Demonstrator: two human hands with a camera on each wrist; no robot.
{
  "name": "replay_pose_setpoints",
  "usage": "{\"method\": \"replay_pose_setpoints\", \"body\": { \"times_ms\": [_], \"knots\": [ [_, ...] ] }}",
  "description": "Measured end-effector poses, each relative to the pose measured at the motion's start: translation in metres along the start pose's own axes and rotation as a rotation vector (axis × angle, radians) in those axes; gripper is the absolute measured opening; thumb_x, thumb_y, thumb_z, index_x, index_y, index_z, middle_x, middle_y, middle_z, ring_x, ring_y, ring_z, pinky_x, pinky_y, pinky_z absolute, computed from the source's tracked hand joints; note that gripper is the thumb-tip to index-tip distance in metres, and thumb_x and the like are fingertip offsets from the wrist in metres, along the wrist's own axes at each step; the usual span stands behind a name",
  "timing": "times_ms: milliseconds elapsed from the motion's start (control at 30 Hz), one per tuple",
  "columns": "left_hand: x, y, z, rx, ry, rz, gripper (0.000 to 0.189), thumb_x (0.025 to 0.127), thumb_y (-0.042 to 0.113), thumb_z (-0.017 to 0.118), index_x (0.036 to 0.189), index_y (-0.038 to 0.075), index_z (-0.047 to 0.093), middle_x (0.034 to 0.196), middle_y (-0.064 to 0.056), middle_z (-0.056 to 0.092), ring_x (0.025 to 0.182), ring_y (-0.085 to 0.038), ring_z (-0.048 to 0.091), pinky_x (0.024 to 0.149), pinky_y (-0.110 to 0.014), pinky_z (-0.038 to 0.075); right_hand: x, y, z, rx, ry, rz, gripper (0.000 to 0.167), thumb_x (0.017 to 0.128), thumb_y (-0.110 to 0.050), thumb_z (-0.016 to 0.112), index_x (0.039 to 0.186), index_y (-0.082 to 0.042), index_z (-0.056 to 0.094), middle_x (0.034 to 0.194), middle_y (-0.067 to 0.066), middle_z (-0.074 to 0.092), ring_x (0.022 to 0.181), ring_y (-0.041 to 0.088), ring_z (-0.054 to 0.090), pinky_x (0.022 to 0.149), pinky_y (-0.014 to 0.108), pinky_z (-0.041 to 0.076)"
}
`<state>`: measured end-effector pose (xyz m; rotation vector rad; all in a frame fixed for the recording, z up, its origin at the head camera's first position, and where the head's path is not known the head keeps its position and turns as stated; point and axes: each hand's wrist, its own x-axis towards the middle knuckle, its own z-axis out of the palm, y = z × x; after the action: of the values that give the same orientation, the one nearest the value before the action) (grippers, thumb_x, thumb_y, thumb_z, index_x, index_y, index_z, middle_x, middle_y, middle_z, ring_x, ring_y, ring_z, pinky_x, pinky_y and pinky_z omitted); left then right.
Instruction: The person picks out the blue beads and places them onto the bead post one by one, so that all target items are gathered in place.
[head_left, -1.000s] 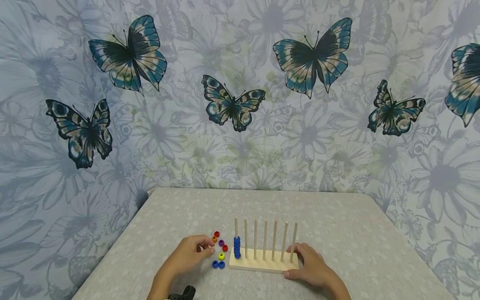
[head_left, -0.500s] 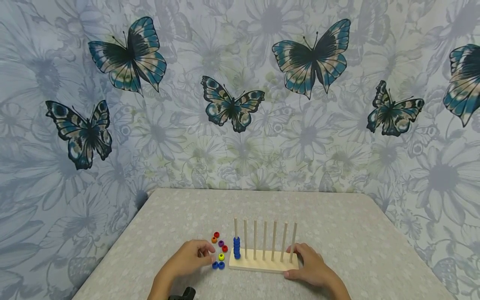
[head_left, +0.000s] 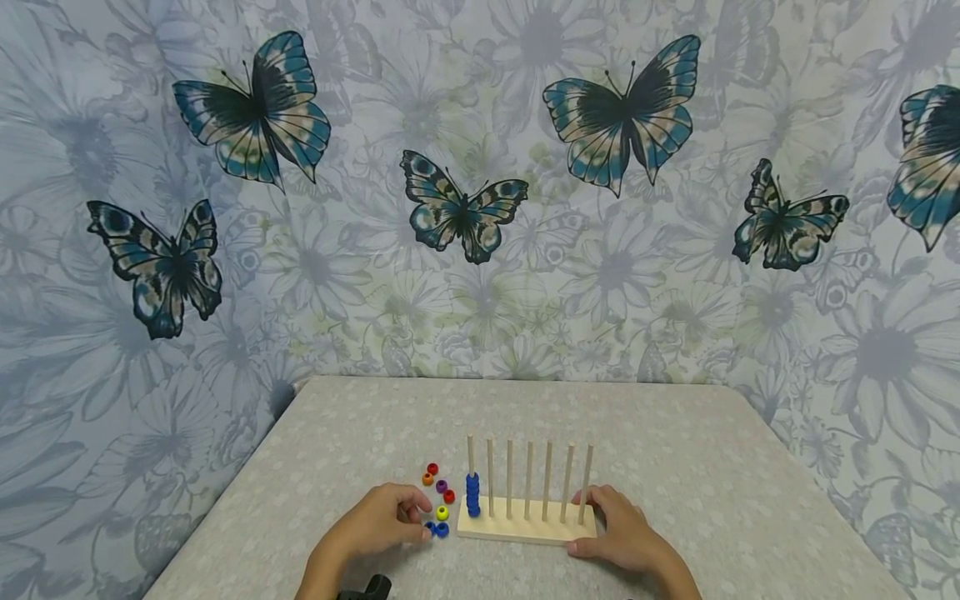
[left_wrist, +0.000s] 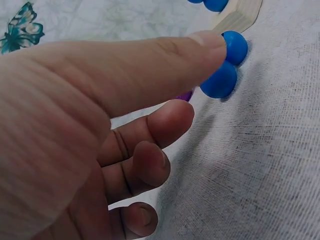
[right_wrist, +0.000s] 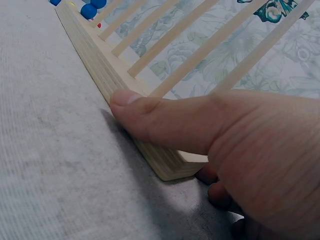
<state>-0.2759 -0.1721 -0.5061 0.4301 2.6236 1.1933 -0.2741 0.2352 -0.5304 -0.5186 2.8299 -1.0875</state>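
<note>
My left hand (head_left: pixel 381 518) reaches over the table at the two loose blue beads (head_left: pixel 442 529), thumb and fingers apart with nothing between them. In the left wrist view its thumb overlaps the blue beads (left_wrist: pixel 219 82), and the other fingers are loosely bent. My right hand (head_left: pixel 622 533) grips the right end of the wooden peg board (head_left: pixel 517 527), thumb on the front edge, fingers round behind. A stack of blue beads (head_left: pixel 473 496) sits on the leftmost peg; the other upright pegs are bare.
Left of the board lie a yellow bead (head_left: pixel 442 512), a purple bead (head_left: pixel 441 486), an orange bead (head_left: pixel 427 479) and two red beads (head_left: pixel 448 497). A pale cloth covers the table (head_left: pixel 675 442), which ends at a butterfly-patterned wall (head_left: pixel 480 317).
My left hand has moved down toward the near side, from beside the orange and purple beads to the loose blue ones. The right hand keeps its grip on the board.
</note>
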Motion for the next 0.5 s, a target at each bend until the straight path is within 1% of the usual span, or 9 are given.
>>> {"method": "replay_pose_setpoints", "body": {
  "times_ms": [167, 367, 500],
  "knots": [
    [-0.0002, -0.0008, 0.0009, 0.001, -0.007, -0.013, 0.03, 0.075, 0.023, 0.089, 0.098, 0.014, 0.071, 0.082, 0.001, 0.063, 0.074, -0.016, 0.056, 0.062, -0.027, 0.044, -0.0001, 0.0, -0.0002, -0.002, -0.003, -0.008, 0.054, 0.072, -0.047, 0.086, 0.115, -0.026, 0.06, 0.117, -0.001, 0.058, 0.118, 0.023, 0.052, 0.097, 0.063, 0.039],
    [0.0008, -0.0009, 0.0029, -0.003, -0.003, -0.013, 0.029, 0.075, 0.022, 0.089, 0.096, 0.015, 0.071, 0.081, 0.001, 0.062, 0.073, -0.015, 0.055, 0.06, -0.026, 0.044, 0.0007, 0.0006, -0.0007, -0.002, -0.005, -0.02, 0.054, 0.073, -0.047, 0.086, 0.114, -0.026, 0.059, 0.116, -0.001, 0.058, 0.115, 0.022, 0.052, 0.097, 0.06, 0.042],
    [0.0018, -0.0016, 0.0041, -0.013, -0.012, -0.018, 0.028, 0.074, 0.021, 0.089, 0.096, 0.015, 0.071, 0.079, 0.002, 0.062, 0.072, -0.015, 0.055, 0.061, -0.027, 0.044, 0.0007, -0.0003, -0.0002, -0.002, -0.002, -0.022, 0.056, 0.073, -0.048, 0.086, 0.115, -0.024, 0.059, 0.117, -0.001, 0.059, 0.117, 0.023, 0.052, 0.098, 0.062, 0.041]
  ]
}}
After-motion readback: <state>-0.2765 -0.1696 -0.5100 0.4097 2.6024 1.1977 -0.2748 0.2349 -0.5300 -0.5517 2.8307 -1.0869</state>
